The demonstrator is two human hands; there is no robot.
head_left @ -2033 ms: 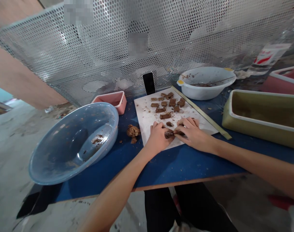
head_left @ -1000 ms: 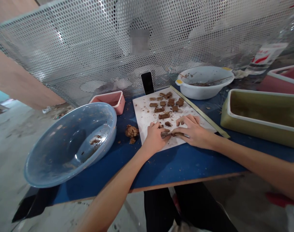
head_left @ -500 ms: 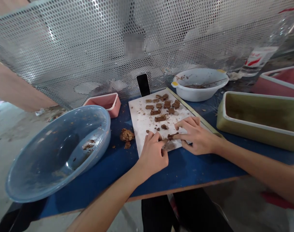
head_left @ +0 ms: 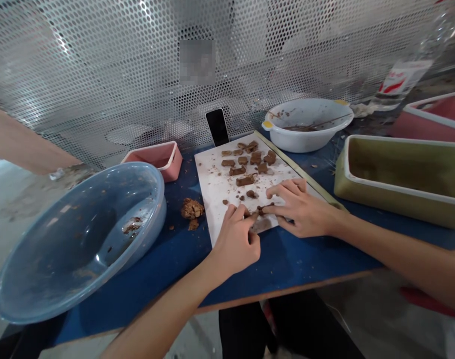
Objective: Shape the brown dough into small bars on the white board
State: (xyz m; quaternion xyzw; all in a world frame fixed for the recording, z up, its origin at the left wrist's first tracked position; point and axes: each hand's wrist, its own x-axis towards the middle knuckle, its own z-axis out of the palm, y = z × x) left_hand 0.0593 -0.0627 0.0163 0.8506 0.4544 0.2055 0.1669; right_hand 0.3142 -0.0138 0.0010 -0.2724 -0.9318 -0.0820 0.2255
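A small strip of brown clay (head_left: pixel 265 206) lies at the near edge of the white board (head_left: pixel 216 184), between my hands. My left hand (head_left: pixel 235 243) is curled, with its index fingertip pressed against the strip's left end. From the other side, the fingertips of my right hand (head_left: pixel 304 213) hold the right part of the same strip, its index finger raised and bent. Beyond my hands sit several shaped clay pieces, such as a flat block (head_left: pixel 245 180), with small lumps (head_left: pixel 251 194) and crumbs around them. My fingers partly cover the strip.
A crumbly clay lump (head_left: pixel 192 209) rests on the blue table (head_left: pixel 280 269), beside a large blue basin (head_left: pixel 78 234). A pink box (head_left: pixel 171 162), a phone (head_left: pixel 217 127), a white basin (head_left: pixel 306 142) and a green planter (head_left: pixel 399 194) surround the board. A bamboo strip (head_left: pixel 295 167) runs along its right.
The view has shifted slightly. Both hands stay at the clay strip, and my left index fingertip now sits closer against it.
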